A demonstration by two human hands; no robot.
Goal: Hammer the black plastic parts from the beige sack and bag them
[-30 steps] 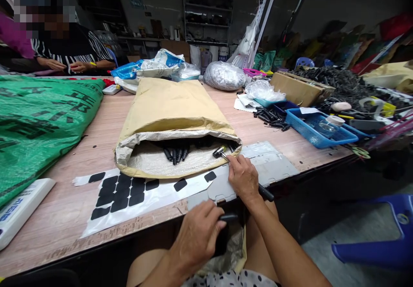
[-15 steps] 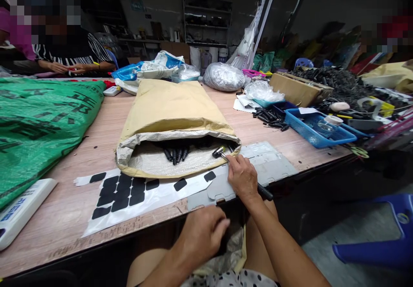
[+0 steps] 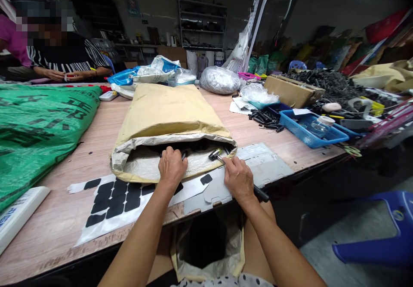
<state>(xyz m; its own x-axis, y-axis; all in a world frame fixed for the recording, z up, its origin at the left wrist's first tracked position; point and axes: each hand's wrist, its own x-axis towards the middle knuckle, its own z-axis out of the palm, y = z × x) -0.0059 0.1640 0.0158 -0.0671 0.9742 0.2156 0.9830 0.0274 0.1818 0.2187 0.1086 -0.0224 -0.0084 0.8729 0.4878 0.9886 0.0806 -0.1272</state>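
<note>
A tan paper sack with a pale woven lining lies on the table, its mouth facing me. My left hand reaches into the mouth, fingers curled down over black tubular parts; the fingertips are hidden. To the right of it, my right hand grips a small hammer by its shaft. The hammer's head rests at the right side of the sack's mouth, and its black handle sticks out below the hand. A second open sack with a dark inside sits between my knees.
A white sheet with black stickers and a grey board lie along the table edge. At left are a green woven bag and a white box. A blue basket and loose black parts stand right. Another person sits across.
My left hand has moved from the table's edge up into the sack's mouth, onto the black parts. The right hand keeps its hold on the hammer. The lower sack's opening is now uncovered.
</note>
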